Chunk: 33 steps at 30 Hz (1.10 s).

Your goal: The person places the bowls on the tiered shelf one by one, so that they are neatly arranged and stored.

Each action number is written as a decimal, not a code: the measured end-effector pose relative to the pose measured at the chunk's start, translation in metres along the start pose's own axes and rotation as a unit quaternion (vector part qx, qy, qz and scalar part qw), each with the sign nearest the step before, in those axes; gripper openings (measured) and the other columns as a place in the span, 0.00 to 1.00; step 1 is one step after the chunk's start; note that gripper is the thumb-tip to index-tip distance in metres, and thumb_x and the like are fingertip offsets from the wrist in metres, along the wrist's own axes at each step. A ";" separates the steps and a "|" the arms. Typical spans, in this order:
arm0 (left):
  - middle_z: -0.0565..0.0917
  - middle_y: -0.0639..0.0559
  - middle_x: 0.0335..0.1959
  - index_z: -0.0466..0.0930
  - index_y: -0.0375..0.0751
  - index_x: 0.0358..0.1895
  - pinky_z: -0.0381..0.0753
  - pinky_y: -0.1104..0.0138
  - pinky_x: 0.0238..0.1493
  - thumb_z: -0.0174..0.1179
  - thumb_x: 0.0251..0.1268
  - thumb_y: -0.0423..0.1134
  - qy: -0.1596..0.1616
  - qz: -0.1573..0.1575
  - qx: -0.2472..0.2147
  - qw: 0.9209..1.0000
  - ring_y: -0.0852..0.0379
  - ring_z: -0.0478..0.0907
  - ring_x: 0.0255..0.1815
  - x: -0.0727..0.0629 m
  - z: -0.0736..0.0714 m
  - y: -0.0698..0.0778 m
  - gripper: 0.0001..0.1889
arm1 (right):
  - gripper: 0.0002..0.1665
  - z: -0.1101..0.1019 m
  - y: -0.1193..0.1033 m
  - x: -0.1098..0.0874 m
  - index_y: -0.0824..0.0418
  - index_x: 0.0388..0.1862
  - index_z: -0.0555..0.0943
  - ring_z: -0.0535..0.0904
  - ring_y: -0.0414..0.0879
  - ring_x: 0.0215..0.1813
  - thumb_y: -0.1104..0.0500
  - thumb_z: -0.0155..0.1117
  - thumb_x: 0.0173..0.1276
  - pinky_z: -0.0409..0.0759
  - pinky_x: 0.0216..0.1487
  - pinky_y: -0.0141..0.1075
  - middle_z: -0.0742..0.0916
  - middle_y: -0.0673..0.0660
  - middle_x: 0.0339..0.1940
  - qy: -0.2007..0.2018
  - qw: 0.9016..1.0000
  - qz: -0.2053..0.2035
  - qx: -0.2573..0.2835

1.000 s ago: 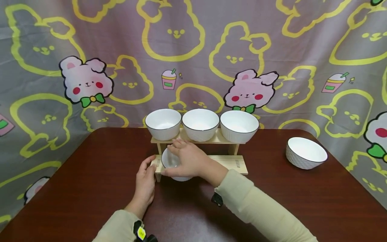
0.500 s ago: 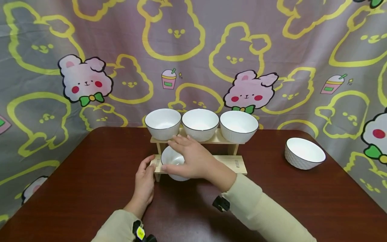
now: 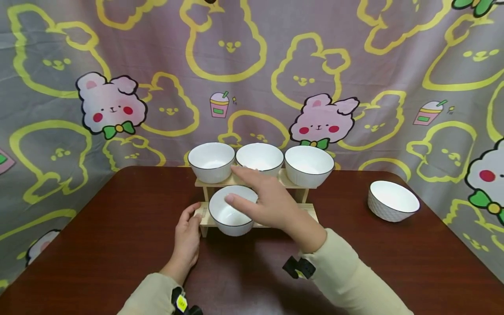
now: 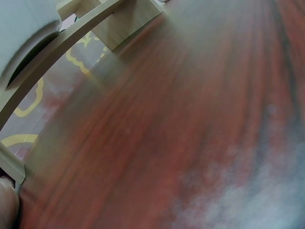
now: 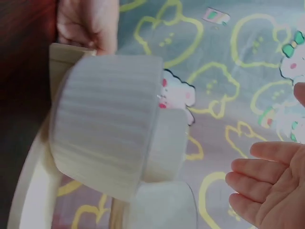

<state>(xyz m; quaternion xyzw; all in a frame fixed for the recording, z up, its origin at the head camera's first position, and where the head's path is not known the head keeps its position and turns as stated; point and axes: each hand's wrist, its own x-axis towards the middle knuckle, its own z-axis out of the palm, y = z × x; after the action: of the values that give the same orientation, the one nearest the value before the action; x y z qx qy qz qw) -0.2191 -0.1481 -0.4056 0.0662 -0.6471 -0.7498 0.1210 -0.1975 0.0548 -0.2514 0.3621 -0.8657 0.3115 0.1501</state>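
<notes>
A two-tier wooden rack (image 3: 204, 221) stands mid-table. My left hand (image 3: 187, 238) grips the left end of its lower shelf, thumb on top; in the left wrist view only a bit of that hand (image 4: 7, 202) shows at the lower left corner. On the lower shelf's left part sits a white ribbed bowl (image 3: 232, 230) with a dark rim. My right hand (image 3: 271, 201) hovers over that bowl's right side, fingers extended and nothing held. In the right wrist view its straight fingers (image 5: 255, 171) are apart from the ribbed bowl (image 5: 105, 124).
Along the upper shelf stand a left bowl (image 3: 212, 157), a middle bowl (image 3: 260, 155) and a right bowl (image 3: 309, 162). Another white bowl (image 3: 393, 202), with a textured outside, rests on the brown table (image 3: 118, 245) at the right. A patterned curtain (image 3: 165, 57) hangs behind the table.
My right hand has lifted off the lower bowl and drawn back to the right, uncovering more of it. The left hand keeps its grip on the rack.
</notes>
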 end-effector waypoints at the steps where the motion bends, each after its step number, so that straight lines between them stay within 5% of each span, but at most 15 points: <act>1: 0.70 0.42 0.56 0.65 0.38 0.62 0.71 0.78 0.42 0.38 0.71 0.33 0.001 0.000 0.003 1.000 0.67 0.71 0.44 0.000 0.000 0.000 0.18 | 0.36 -0.003 0.000 -0.001 0.60 0.66 0.68 0.68 0.46 0.66 0.47 0.59 0.61 0.66 0.64 0.42 0.74 0.55 0.64 0.010 1.000 0.000 0.005; 11: 0.69 0.42 0.57 0.64 0.39 0.62 0.71 0.79 0.42 0.38 0.71 0.32 -0.002 -0.002 0.010 1.000 0.67 0.71 0.45 0.002 -0.001 0.000 0.19 | 0.31 -0.025 0.010 -0.011 0.62 0.62 0.72 0.73 0.48 0.61 0.56 0.62 0.59 0.70 0.59 0.45 0.78 0.58 0.59 0.130 0.990 -0.017 0.049; 20: 0.67 0.42 0.60 0.63 0.40 0.63 0.71 0.79 0.43 0.37 0.71 0.33 -0.008 -0.011 0.006 1.000 0.66 0.70 0.48 0.002 -0.001 -0.002 0.19 | 0.28 -0.038 0.024 -0.023 0.67 0.58 0.74 0.75 0.49 0.57 0.53 0.60 0.62 0.67 0.62 0.37 0.82 0.63 0.52 0.246 0.964 -0.027 0.095; 27: 0.67 0.41 0.60 0.63 0.39 0.63 0.71 0.79 0.44 0.37 0.71 0.32 -0.008 -0.007 -0.002 1.000 0.66 0.70 0.48 0.002 -0.001 -0.002 0.19 | 0.24 -0.049 0.040 -0.033 0.72 0.56 0.74 0.74 0.41 0.55 0.65 0.56 0.60 0.67 0.59 0.31 0.81 0.68 0.49 0.308 0.942 -0.038 0.129; 33: 0.67 0.41 0.61 0.63 0.39 0.63 0.71 0.79 0.44 0.37 0.71 0.33 -0.012 -0.008 -0.003 1.000 0.66 0.70 0.49 0.002 -0.001 -0.002 0.19 | 0.22 -0.062 0.055 -0.044 0.72 0.56 0.74 0.75 0.39 0.54 0.65 0.55 0.63 0.69 0.56 0.28 0.82 0.54 0.48 0.350 0.926 -0.015 0.138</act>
<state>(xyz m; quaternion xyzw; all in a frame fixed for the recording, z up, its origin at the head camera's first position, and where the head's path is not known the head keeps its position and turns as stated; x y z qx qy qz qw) -0.2209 -0.1490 -0.4075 0.0622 -0.6457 -0.7534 0.1077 -0.2042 0.1488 -0.2494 0.2603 -0.7010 0.5325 0.3965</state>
